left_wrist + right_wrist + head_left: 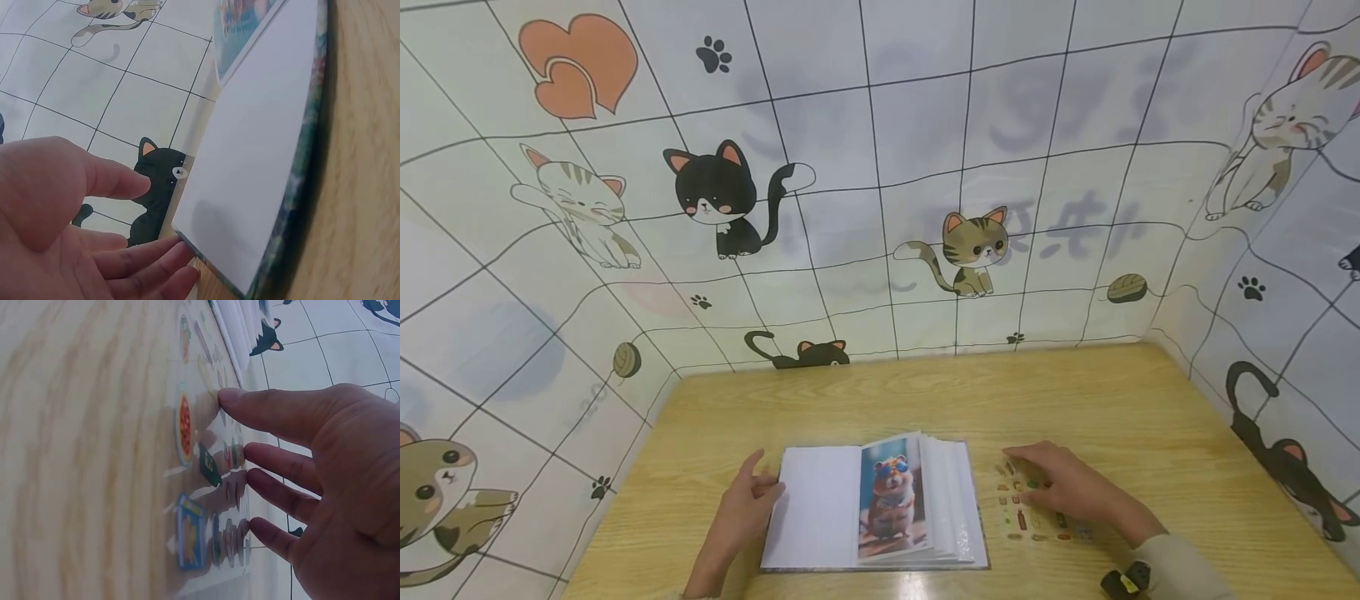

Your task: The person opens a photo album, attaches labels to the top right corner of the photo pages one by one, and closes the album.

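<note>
The album [811,508] is laid open in the middle of the near part of the table [760,408], so that both its halves can probably be reached without stretching. Its blank left side lies flat, and its left edge is touched by the left hand [742,507], whose thumb stands apart from the fingers; these lie near together, and nothing is clamped between them and the thumb. This touch is perhaps meant to steady the album, though how much force is used cannot be told. On the right half a photo [891,504] of a furry animal in sunglasses is shown; the leaves [950,500] under it are spread like a fan, probably because many are bound together and cannot lie quite flat. Just to the right of the album, the clear sheet [1030,527] with small pictures [189,532] is placed on the table, where it can easily be covered by the right hand [1063,482]. There the thumb and fingers are spread apart, their tips are set at the sheet, and nothing is seen pinched between them; by such a wide placing the thin sheet may be prevented from sliding. Whether every fingertip is in contact cannot be told.
</note>
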Tool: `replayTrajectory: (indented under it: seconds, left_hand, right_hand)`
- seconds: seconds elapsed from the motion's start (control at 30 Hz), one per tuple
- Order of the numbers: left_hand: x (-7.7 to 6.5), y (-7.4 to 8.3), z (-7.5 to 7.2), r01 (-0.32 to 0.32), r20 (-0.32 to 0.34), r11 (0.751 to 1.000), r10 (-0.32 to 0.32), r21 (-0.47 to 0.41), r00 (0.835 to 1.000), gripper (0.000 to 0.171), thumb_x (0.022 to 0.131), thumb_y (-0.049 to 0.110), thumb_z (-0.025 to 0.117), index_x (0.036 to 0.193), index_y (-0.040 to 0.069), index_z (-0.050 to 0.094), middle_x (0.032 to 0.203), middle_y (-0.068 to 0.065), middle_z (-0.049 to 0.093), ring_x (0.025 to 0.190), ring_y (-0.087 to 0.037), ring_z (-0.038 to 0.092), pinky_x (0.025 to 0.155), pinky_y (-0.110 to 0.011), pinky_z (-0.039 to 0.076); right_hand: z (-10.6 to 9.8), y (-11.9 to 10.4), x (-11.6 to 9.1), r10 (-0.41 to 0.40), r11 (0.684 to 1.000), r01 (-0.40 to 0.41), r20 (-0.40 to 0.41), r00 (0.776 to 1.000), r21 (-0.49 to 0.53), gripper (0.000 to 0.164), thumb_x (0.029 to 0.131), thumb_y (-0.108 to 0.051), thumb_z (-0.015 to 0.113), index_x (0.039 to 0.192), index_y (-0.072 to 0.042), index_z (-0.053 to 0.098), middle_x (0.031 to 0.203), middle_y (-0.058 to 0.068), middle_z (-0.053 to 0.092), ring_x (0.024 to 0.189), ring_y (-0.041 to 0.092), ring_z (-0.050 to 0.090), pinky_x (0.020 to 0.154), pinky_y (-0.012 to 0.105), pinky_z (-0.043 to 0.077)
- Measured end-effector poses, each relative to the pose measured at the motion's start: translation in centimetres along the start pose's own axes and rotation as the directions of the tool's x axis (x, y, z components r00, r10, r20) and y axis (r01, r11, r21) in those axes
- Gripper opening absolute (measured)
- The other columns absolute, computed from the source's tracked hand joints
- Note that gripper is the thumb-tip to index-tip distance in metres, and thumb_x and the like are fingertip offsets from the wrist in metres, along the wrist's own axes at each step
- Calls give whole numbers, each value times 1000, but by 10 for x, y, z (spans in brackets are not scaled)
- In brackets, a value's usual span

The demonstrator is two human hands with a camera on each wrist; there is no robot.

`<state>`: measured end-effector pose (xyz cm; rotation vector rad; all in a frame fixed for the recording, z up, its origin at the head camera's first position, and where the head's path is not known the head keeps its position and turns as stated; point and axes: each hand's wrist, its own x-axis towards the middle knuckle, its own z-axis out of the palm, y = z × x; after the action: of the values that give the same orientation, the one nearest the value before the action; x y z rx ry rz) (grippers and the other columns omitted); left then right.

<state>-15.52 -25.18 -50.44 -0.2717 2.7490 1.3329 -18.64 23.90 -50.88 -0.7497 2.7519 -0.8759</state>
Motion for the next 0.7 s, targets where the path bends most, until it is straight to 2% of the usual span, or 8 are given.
replayTrajectory:
  seconds: [0.2, 0.37, 0.7]
  left_hand:
    - [0, 2, 0, 8, 1, 1000, -8, 13, 1000, 68, 99, 18, 59, 154, 3, 24, 129, -27, 59, 115, -40, 60, 82, -43, 57]
    - [1, 3, 0, 12, 0, 1000, -12, 20, 1000, 67, 99, 22, 59, 154, 3, 25, 128, -26, 61, 114, -40, 61, 82, -43, 57]
    - [-2, 8, 3, 4, -29, 1000, -4, 24, 1000, 65, 99, 23, 59, 153, 3, 29, 127, -27, 61, 114, -40, 61, 84, -46, 56]
  right_hand:
    - [0, 4, -2, 16, 1000, -16, -7, 1000, 26, 63, 87, -31, 76, 141, -10, 53, 134, 12, 58, 121, 36, 54, 94, 54, 48]
    - [-1, 4, -3, 31, 997, -31, 0, 1000, 74, 62, 87, -32, 75, 142, -11, 53, 136, 12, 57, 125, 41, 50, 96, 57, 46]
    - [1, 7, -3, 20, 998, -19, -21, 1000, 61, 63, 87, -32, 75, 142, -12, 53, 136, 8, 58, 128, 40, 50, 98, 57, 46]
